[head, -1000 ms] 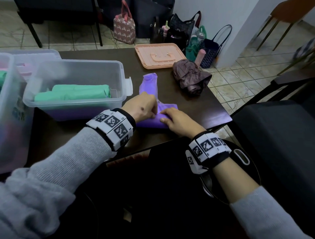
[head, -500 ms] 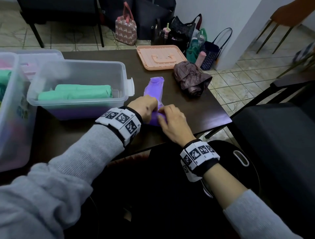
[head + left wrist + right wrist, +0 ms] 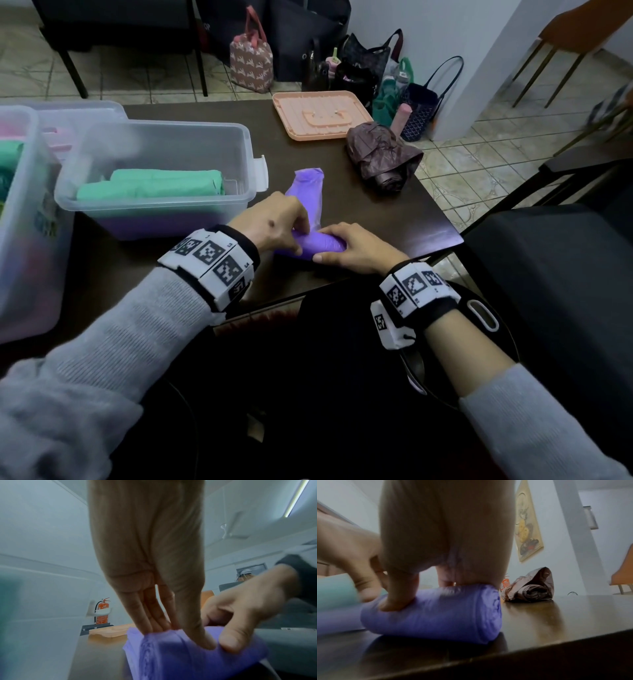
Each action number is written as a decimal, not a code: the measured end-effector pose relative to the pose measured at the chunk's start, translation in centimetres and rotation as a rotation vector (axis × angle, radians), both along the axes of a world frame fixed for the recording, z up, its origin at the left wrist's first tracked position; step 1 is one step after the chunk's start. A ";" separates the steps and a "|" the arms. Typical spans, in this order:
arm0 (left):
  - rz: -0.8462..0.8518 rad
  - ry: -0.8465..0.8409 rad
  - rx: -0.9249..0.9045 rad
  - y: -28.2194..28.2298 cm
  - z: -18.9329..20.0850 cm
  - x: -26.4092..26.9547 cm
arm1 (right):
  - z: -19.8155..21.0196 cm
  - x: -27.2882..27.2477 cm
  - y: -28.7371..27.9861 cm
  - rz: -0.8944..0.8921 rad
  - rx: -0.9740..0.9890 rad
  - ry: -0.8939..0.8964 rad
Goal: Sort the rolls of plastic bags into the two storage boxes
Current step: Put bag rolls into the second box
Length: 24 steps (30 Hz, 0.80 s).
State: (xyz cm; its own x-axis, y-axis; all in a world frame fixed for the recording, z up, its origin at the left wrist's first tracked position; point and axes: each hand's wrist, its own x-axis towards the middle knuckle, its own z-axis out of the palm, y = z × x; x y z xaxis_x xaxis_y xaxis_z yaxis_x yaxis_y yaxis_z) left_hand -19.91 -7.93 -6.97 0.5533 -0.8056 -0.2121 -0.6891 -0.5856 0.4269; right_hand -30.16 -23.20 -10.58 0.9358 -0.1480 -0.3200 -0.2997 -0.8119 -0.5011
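A purple roll of plastic bags (image 3: 323,241) lies near the front edge of the dark table (image 3: 376,212), its loose tail (image 3: 306,186) stretching away from me. My left hand (image 3: 274,226) pinches the roll's left part, fingers behind and thumb in front (image 3: 180,632). My right hand (image 3: 352,246) grips the right end, thumb on the near side and fingers over the top (image 3: 436,585). The roll (image 3: 445,612) rests on the table. A clear storage box (image 3: 250,161) to the left holds green rolls (image 3: 150,185). A second clear box (image 3: 20,205) stands at the far left.
A peach lid (image 3: 322,114) lies at the back of the table and a folded brown umbrella (image 3: 383,161) lies right of the tail. The table's right corner (image 3: 452,236) is close. A black chair (image 3: 548,274) stands to the right, with bags (image 3: 251,58) on the floor behind.
The purple bags under my hands have gone from a flat strip to a rounder roll. My right hand closed in toward the left, then moved back to the roll's right end.
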 end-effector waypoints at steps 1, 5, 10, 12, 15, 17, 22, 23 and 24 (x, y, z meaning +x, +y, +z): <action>-0.004 -0.005 0.007 0.1 -0.1 -0.1 | 0.1 0.3 -0.3 -0.008 0.042 0.035; 0.007 -0.034 0.039 -0.2 -0.4 -0.1 | 0.3 1.4 -0.7 -0.015 0.061 0.116; 0.020 0.013 0.046 -1.1 0.1 1.1 | 0.2 1.0 -0.2 -0.068 -0.075 -0.262; 0.028 0.024 0.086 -1.5 0.1 1.5 | -0.2 0.6 0.5 -0.024 -0.166 -0.339; 0.062 0.047 0.101 -1.7 -0.1 1.8 | -0.6 0.1 1.6 0.005 -0.256 -0.324; 0.066 0.056 0.101 -1.6 -0.3 1.8 | -0.7 0.0 2.0 0.004 -0.332 -0.302; 0.083 -0.112 -0.001 -1.7 -0.8 0.8 | 0.1 0.8 1.8 -0.018 -0.333 -0.200; 0.086 -0.141 -0.021 -1.7 -0.9 0.5 | 0.3 1.1 1.7 -0.015 -0.329 -0.167; 0.090 -0.159 -0.029 -1.7 -1.0 0.3 | 0.5 1.3 1.6 -0.014 -0.325 -0.128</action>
State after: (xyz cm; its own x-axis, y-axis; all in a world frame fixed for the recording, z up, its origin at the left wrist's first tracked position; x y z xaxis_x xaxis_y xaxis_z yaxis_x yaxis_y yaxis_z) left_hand -19.58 -9.67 -8.02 0.6482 -0.7557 -0.0939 -0.6945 -0.6372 0.3342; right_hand -28.81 -21.58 -10.06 0.9625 -0.2361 -0.1337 -0.2634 -0.9314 -0.2514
